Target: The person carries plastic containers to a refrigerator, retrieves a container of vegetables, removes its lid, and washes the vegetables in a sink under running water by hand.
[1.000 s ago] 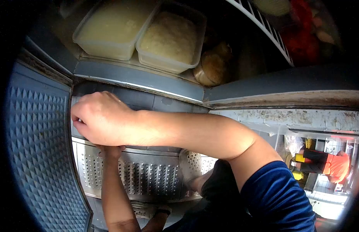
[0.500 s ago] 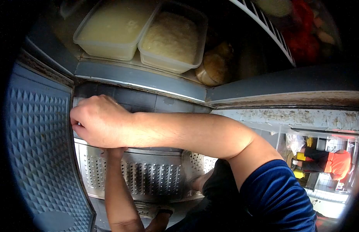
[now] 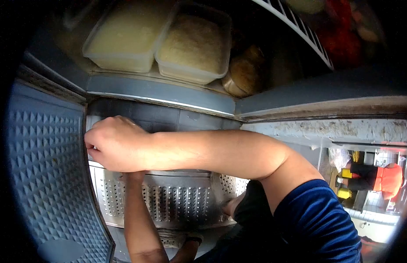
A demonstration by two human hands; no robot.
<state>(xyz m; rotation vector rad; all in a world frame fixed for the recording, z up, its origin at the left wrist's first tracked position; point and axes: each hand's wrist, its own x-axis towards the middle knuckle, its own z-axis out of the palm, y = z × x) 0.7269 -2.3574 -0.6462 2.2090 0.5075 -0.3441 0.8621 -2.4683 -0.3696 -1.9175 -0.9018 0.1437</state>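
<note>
"So, where were the hands?"

"From my remote seat I saw the right hand (image 3: 113,144) right by the edge of a patterned blue-grey panel (image 3: 48,149), which stood at the left of my view. Its fingers were bent inward and bunched together; I couldn't tell whether they were clamped on anything."

"And the other?"

"The left hand (image 3: 133,176) was mostly hidden from me behind the right one, so I couldn't tell how its fingers stood. The forearm crossed in front of a perforated metal plate (image 3: 177,204)."

"What lay around them?"

"Beyond a grey sill (image 3: 159,94) I had a plastic tub (image 3: 120,62) of pale stuff, a second tub (image 3: 181,73) beside it, then a rounded container (image 3: 240,79). A white wire rack (image 3: 295,26) slanted across the upper right, near something red (image 3: 341,46), too dim to name."

"Anyone else?"

"Yes, I caught a person in an orange top (image 3: 387,182) at far right, well apart from both hands."
</note>
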